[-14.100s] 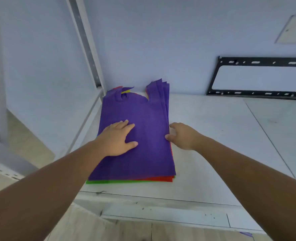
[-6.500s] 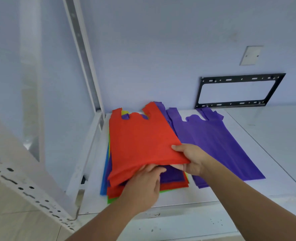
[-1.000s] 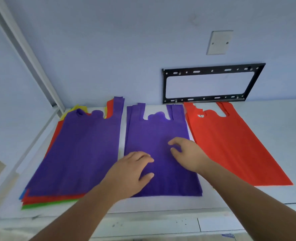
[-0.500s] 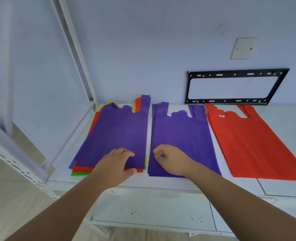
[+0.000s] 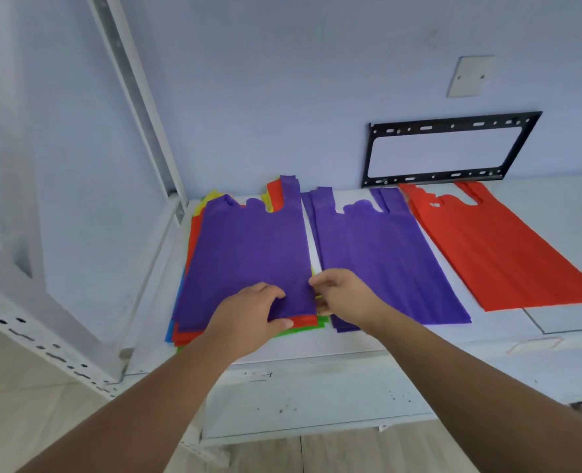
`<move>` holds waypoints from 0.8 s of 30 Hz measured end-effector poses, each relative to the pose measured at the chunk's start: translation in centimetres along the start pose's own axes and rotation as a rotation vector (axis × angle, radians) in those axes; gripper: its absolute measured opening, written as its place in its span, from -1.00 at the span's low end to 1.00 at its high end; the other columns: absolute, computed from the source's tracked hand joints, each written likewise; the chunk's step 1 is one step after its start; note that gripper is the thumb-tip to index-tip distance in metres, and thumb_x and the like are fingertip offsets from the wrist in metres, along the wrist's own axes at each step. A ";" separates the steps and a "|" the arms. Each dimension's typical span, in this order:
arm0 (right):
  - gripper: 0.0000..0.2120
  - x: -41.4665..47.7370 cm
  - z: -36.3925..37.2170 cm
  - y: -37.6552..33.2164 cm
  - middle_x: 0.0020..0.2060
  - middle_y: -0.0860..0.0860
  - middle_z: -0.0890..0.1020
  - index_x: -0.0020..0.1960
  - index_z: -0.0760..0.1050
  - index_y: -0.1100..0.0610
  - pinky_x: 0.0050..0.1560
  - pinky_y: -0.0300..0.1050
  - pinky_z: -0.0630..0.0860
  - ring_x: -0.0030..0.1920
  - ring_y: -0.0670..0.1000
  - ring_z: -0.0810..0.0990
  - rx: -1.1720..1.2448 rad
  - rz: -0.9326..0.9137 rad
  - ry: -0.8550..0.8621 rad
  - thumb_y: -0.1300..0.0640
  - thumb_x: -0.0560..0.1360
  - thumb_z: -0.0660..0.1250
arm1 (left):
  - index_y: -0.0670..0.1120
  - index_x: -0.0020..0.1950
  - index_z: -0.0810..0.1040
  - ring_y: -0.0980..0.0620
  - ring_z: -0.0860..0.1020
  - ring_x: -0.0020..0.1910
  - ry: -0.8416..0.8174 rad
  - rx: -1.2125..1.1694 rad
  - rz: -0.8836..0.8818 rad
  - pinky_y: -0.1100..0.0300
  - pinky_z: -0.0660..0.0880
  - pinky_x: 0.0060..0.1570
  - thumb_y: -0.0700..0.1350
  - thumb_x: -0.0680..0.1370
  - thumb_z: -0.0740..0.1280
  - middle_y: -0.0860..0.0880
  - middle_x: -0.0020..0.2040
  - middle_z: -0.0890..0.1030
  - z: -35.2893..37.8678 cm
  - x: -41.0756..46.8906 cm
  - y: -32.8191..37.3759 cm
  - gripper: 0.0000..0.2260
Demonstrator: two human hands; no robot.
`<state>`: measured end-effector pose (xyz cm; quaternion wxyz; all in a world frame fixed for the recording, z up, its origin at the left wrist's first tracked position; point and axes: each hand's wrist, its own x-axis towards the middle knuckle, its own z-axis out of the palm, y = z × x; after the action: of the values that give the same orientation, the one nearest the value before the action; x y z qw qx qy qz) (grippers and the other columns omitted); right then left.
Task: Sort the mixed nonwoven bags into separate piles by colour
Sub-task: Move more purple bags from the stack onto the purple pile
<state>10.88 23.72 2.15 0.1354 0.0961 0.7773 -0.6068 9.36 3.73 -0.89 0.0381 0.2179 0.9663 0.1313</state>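
Note:
The mixed stack (image 5: 194,332) lies at the left of the white shelf, with red, green, blue and yellow edges showing under its top purple bag (image 5: 248,254). A separate purple pile (image 5: 378,257) lies in the middle and a red bag (image 5: 501,247) lies flat at the right. My left hand (image 5: 248,319) rests on the near right corner of the top purple bag, thumb at its front edge. My right hand (image 5: 344,295) pinches that bag's right edge between fingers and thumb.
The shelf (image 5: 317,343) ends in a front lip (image 5: 317,397) just below the piles. A white upright post (image 5: 136,93) stands at the back left. A black metal bracket (image 5: 450,148) and a wall plate (image 5: 470,76) are on the wall behind.
Both hands have shifted left from the middle purple pile to the mixed stack. My right hand now grips the right edge of the top purple bag there.

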 end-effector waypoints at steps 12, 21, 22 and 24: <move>-0.66 0.1 1.8 -0.2 -0.13 0.22 0.71 0.11 0.52 0.30 -0.19 -0.02 0.62 -0.22 0.14 0.70 0.199 0.216 0.170 0.01 0.60 0.24 | -0.06 -0.16 0.46 -0.19 0.58 -0.23 0.237 -0.167 0.055 -0.03 0.48 -0.28 0.08 0.61 0.23 -0.06 -0.29 0.60 0.2 1.9 -3.2 -0.74; -0.81 3.1 4.0 -1.5 -0.13 0.19 0.72 0.14 0.54 0.29 -0.16 0.07 0.68 -0.19 0.15 0.72 0.466 0.356 0.084 0.23 0.57 0.30 | 0.00 -0.14 0.57 0.11 0.54 -0.15 0.242 -0.287 0.431 0.10 0.51 -0.11 0.16 0.64 0.15 0.09 -0.18 0.62 0.7 -2.9 0.4 -0.66; -0.84 3.3 3.9 -1.7 -0.22 0.17 0.73 0.11 0.54 0.28 -0.25 0.01 0.69 -0.26 0.13 0.72 0.477 0.352 0.087 0.25 0.57 0.28 | 0.00 -0.09 0.62 0.13 0.57 -0.03 0.233 -0.281 0.419 0.13 0.52 0.00 0.15 0.63 0.17 0.10 -0.06 0.67 1.2 -2.9 -0.2 -0.68; -0.89 3.5 3.1 -2.1 -0.33 0.13 0.72 0.07 0.53 0.25 -0.43 -0.09 0.65 -0.36 0.06 0.71 0.491 0.328 0.090 0.26 0.57 0.28 | 0.04 -0.02 0.65 0.14 0.59 0.10 0.303 -0.206 0.320 0.16 0.53 0.12 0.10 0.57 0.24 0.12 0.09 0.68 1.6 -2.6 -2.1 -0.76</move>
<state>7.16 20.12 2.24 0.1697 0.2773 0.5866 -0.7418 11.08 1.10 -2.92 -0.1068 0.3407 0.8957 0.2649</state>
